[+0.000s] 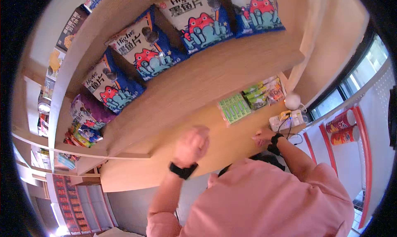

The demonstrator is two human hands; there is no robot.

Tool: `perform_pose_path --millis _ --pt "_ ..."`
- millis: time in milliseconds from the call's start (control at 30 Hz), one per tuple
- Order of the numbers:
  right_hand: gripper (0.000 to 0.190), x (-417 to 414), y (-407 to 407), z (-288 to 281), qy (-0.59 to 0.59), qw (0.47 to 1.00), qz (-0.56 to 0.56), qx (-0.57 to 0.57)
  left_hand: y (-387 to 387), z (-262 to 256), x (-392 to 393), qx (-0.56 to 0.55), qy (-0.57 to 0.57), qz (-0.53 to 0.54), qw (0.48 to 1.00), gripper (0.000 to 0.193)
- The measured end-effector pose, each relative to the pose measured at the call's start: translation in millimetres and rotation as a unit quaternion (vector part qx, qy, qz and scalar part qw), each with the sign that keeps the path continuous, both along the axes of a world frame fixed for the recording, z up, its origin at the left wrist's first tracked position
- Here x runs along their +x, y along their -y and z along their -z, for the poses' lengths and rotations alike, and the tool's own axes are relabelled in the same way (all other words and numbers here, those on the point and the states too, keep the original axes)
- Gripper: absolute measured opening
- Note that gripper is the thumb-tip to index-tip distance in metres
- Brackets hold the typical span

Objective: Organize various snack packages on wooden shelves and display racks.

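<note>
My left hand (193, 144), with a black band at the wrist, is raised over the wooden shelf board (149, 156). It is motion-blurred and its fingers look curled; whether it holds anything cannot be told. My right hand (263, 137), also with a black wristband, is low over the board's right part, just left of a white power strip (287, 120) with cables; its grip is unclear. Beyond the hands lie a pack of small green boxes (234, 108) and several green snack packets (257, 96), beside orange-red packets (275, 93).
Large snack bags (204, 23) line the upper wooden shelf (198, 79). A round white device (292, 100) stands by the power strip. At right, a white rack with red rails (364, 162) holds two chip canisters (345, 136). Smaller bags (82, 134) and shelf dividers are at left.
</note>
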State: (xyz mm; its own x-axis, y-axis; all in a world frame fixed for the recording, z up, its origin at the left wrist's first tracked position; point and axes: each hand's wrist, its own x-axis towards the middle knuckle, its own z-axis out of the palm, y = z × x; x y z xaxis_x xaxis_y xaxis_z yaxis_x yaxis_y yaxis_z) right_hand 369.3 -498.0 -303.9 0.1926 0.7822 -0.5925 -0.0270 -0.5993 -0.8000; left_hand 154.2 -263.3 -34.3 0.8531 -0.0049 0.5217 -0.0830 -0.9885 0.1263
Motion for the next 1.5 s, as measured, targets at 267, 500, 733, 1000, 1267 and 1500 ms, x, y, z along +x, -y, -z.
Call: perform_pose_path --millis 267,500,733,1000,1267,1500 --pt "0.032 -18.9 -28.4 -17.4 -0.13 0.963 0.227 -0.065 -54.6 176.0 -47.3 -0.577 -0.079 -0.218 0.783 0.04" --pt "0.029 -11.5 -28.8 18.9 -0.097 0.962 0.256 -0.029 -142.3 216.5 9.3 -0.655 -0.058 -0.279 0.7 0.04" --pt "0.053 -11.8 -24.9 49.1 -0.26 0.931 0.249 -0.063 -200.7 253.1 98.2 -0.54 -0.201 -0.297 0.762 0.042" --pt "0.057 -21.6 -30.3 -16.0 -0.154 0.948 0.259 -0.106 -236.5 258.5 152.9 -0.564 -0.239 -0.306 0.729 0.042" --pt "0.057 -22.8 -34.5 2.1 -0.069 0.957 0.272 -0.065 -237.7 262.9 166.9 -0.563 -0.261 -0.295 0.726 0.042" --pt "0.054 -24.2 -33.8 -14.2 -0.128 0.945 0.289 -0.081 -232.3 261.4 163.7 -0.581 -0.257 -0.283 0.719 0.042"
